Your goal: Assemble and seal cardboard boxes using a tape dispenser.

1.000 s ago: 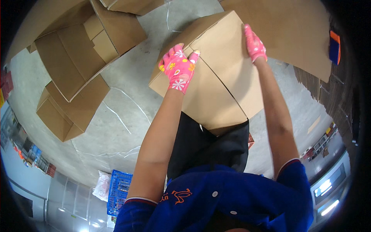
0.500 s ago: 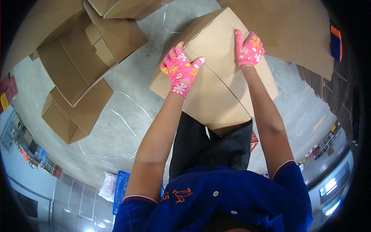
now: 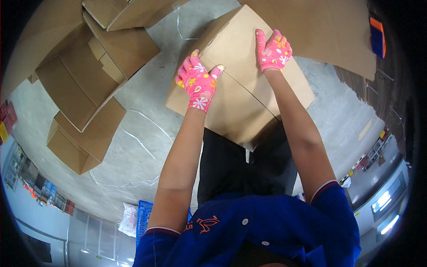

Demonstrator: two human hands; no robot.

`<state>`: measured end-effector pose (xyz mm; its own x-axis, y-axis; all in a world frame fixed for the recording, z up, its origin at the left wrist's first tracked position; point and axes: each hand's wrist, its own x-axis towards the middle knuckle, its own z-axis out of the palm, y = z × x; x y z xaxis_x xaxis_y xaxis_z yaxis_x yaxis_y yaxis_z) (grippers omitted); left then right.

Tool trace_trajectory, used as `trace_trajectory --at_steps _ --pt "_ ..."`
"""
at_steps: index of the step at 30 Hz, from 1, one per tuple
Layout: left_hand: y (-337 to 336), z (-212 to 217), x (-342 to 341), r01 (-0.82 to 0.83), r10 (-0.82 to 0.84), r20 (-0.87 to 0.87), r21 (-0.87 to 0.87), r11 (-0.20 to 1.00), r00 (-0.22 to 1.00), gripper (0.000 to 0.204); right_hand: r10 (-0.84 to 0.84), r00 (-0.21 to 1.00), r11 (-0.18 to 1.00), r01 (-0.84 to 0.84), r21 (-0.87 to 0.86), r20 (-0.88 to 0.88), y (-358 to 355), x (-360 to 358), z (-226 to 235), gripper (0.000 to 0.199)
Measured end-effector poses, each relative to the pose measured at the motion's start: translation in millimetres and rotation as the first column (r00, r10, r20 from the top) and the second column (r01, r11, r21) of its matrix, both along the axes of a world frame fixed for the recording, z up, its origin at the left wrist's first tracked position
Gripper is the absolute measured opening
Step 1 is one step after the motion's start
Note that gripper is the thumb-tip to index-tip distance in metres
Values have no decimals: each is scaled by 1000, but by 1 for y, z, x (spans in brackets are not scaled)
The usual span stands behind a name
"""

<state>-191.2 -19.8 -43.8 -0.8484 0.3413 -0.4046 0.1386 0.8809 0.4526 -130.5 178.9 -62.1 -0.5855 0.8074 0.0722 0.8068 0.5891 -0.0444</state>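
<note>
A carton stands just before the person's black trousers. The left hand rests over its left edge, fingers bent, thumb apart; the right hand lies spread near its right edge, gripping nothing.

"Can you read any lettering from your end?"

"None that I can make out. On the blue shirt I see an orange stitched emblem, a looping outline, and a small orange mark beside it, illegible to me."
</note>
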Motion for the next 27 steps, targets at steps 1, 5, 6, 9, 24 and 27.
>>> trace_trajectory --at_steps 1,5,6,9,24,27 --pt "-1 0 -1 -3 3 4 -9 1000 1000 84 -10 1000 1000 10 -15 3 -1 -2 1 61" --pt "1 -2 -1 19 -18 -11 8 1000 1000 84 -29 999 1000 29 -9 -21 0 6 -5 64" --pt "4 -2 -2 26 -26 -32 28 999 999 81 -19 999 1000 19 -10 -29 3 7 -3 65" --pt "6 -3 -4 27 -21 -47 125 992 999 74 18 1000 999 -19 -33 -23 12 12 8 65" --pt "-18 -25 -10 -22 19 28 83 996 999 63 -89 975 880 172 443 -202 297 104 169 76" --pt "-9 -28 -5 -11 11 0 150 989 1000 62 -373 925 924 364 114 68 368 96 186 78"
